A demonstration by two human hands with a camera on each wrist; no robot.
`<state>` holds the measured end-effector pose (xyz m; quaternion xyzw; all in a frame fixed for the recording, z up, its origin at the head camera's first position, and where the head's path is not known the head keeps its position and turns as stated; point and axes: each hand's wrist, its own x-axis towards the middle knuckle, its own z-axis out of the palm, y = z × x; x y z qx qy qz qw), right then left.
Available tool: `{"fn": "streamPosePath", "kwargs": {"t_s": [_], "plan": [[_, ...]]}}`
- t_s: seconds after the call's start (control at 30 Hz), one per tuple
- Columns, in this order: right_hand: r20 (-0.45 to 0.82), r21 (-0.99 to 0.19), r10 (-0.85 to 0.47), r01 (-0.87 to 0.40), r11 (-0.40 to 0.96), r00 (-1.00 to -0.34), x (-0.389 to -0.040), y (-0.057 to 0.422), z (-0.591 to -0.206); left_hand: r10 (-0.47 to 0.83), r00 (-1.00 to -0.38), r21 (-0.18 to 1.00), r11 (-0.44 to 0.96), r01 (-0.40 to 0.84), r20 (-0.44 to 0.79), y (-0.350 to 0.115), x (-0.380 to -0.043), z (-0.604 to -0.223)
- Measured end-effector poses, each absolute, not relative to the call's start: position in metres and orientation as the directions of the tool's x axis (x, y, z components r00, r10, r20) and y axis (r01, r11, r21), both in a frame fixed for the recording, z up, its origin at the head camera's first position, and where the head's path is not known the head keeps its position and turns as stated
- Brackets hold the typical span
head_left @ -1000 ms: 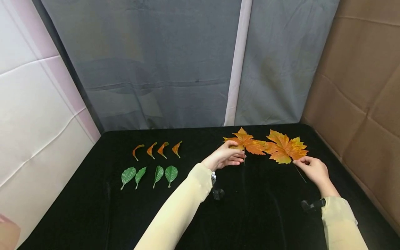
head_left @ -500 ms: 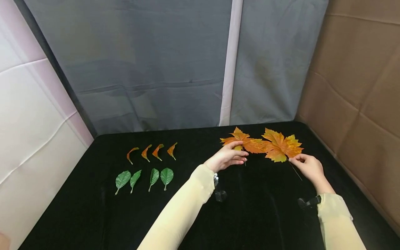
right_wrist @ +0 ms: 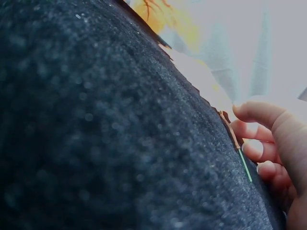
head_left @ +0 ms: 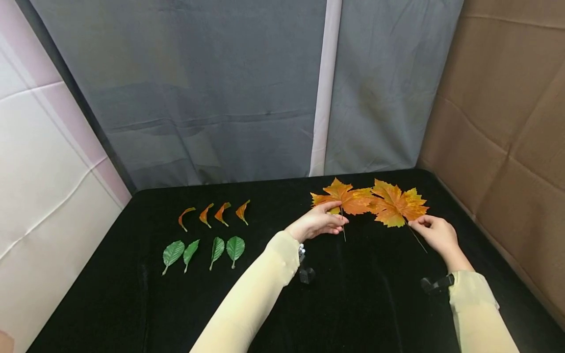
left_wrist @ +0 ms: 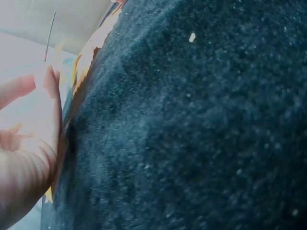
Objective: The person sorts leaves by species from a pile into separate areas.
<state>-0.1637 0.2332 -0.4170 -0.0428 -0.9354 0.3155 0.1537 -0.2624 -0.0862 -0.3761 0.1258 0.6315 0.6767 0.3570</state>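
Note:
Two orange-yellow maple leaves with thin stems lie side by side at the back right in the head view, their inner edges overlapping. My left hand [head_left: 314, 223] pinches the left maple leaf [head_left: 354, 200] where its stem begins, the index finger covering part of the blade. The stem tip [left_wrist: 50, 36] sticks out past the fingertips in the left wrist view. With thumb and fingertips, my right hand [head_left: 439, 237] pinches the stem of the right maple leaf [head_left: 395, 202] just below the blade. In the right wrist view that stem [right_wrist: 245, 165] runs close along the black cloth.
On the left of the black-covered table [head_left: 366, 304] is a row of small curled orange leaves [head_left: 222, 214]. A row of green leaves [head_left: 235, 249] lies in front of them. Grey cloth [head_left: 220, 98] stands behind the table, a brown panel [head_left: 512, 108] at the right.
The left maple leaf has turned slightly and its right side has spread upward, showing more of its stem. The right hand keeps its hold. The head view has shifted a little.

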Motion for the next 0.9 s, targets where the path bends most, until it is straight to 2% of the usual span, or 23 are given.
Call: {"fn": "streamPosePath", "kwargs": {"t_s": [0.33,0.63,0.9], "plan": [[0.257,-0.6,0.173,-0.016,0.8,-0.951,-0.166,0.233,-0.419,0.645,-0.734,0.973,0.07,-0.22,-0.212,-0.091,-0.261,-0.36],[0.256,-0.605,0.15,-0.037,0.795,-0.955,-0.178,0.226,-0.423,0.624,-0.768,0.967,0.255,0.026,-0.144,-0.123,-0.25,-0.341],[0.274,-0.592,0.147,-0.047,0.804,-0.95,-0.179,0.231,-0.422,0.622,-0.778,0.942,0.308,0.133,-0.093,-0.157,-0.234,-0.332]]}}
